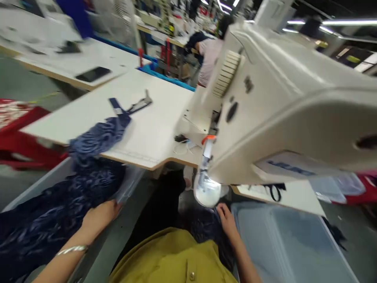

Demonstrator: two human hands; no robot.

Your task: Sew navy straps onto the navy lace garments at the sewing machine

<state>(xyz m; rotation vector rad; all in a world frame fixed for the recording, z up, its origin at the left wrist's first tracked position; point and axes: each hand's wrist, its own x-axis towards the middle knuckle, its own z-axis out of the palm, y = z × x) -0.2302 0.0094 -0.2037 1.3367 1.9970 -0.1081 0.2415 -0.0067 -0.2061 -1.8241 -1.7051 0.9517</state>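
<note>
At the lower left my left hand (pixel 101 216) is closed over the near rim of a clear plastic bin (pixel 132 182). Navy patterned garment pieces (pixel 70 204) fill that bin and trail up onto the white table (pixel 153 110). My right hand (pixel 226 220), fingers curled, is low in front of the sewing machine (pixel 279 110), beside dark navy fabric (pixel 206 226) by my lap. What its fingers grip is blurred. The machine's lit lamp (pixel 207 192) hangs just left of and above this hand.
A grey-blue plastic bin (pixel 282 236) stands at the right. Scissors (pixel 144 103) and a phone (pixel 93 74) lie on tabletops. A red crate (pixel 23 137) is at the far left. Further back, a person (pixel 209 59) bends over another workstation.
</note>
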